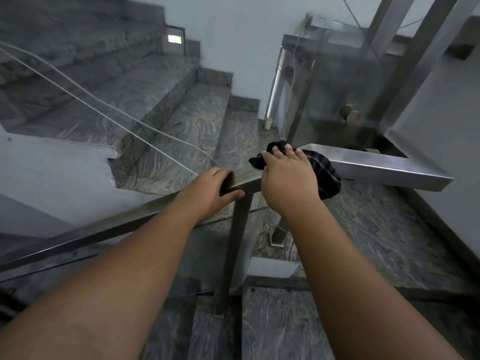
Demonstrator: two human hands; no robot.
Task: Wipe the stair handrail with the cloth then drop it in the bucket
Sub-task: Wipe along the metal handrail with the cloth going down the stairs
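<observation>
We see only part of the cloth point(322, 172); the right hand point(288, 178) covers the rest. The handrail point(376, 165) leaves the picture at the left edge, and the far upper corner is blurred.

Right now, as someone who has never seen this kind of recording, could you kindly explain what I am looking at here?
There is one picture, taken by a camera worn on a person's head, looking down at their bare arms on a stairwell. The right hand presses a dark cloth onto the metal handrail at its corner. The left hand grips the handrail lower down, fingers wrapped around it. Grey stone stairs lie beyond. No bucket is visible.
</observation>
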